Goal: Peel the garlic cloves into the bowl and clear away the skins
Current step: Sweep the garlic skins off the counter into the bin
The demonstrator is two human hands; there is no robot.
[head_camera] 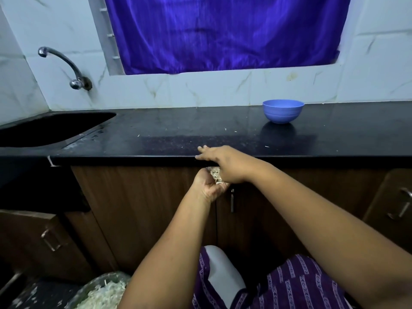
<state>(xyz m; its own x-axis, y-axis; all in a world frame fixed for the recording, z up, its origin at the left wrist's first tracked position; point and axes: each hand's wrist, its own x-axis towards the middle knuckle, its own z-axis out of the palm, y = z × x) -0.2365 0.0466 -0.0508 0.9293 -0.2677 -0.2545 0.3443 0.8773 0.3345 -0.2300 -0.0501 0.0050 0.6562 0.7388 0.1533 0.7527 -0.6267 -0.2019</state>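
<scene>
My left hand (208, 186) is cupped palm up just below the black counter's front edge (133, 158), and a heap of pale garlic skins (215, 175) lies in it. My right hand (225, 162) rests with straight fingers on the counter edge right above the left hand, its fingertips on the counter top. A blue bowl (283, 110) stands at the back right of the counter, near the wall; its inside is hidden from me. A few tiny skin flecks (225, 129) lie scattered on the counter.
A black sink (51, 128) is set in the counter at the left, with a metal tap (64, 65) on the wall above it. Brown cabinet doors (142, 208) run below. A bin lined with plastic and holding pale scraps (104, 293) stands on the floor, lower left.
</scene>
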